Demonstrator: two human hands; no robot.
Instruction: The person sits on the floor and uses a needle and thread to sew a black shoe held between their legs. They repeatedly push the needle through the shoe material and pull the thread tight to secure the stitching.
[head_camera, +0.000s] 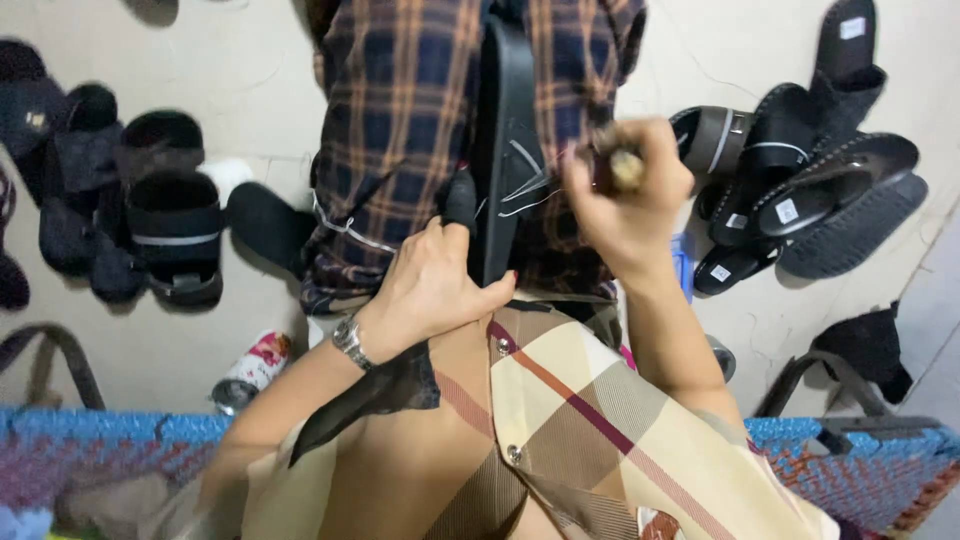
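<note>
Here the left hand (430, 285) gripped a long black rubber sandal sole (505, 150), fingers curled round its lower edge. The right hand (630, 190) was fisted round a blurred, pale-tipped tool (625, 168) beside it, above the plaid lap.

Two hands are seen: the left hand (428, 290) and the right hand (630, 195). One black sandal sole (508, 150) is held between them. One wristwatch (349, 342) is worn. One can (252, 370) is counted at near left. Sandals piled left and right cannot be counted exactly.

Left hand (430, 290) on upright black sandal sole (505, 150), right hand (630, 195) around brush handle (622, 168).
</note>
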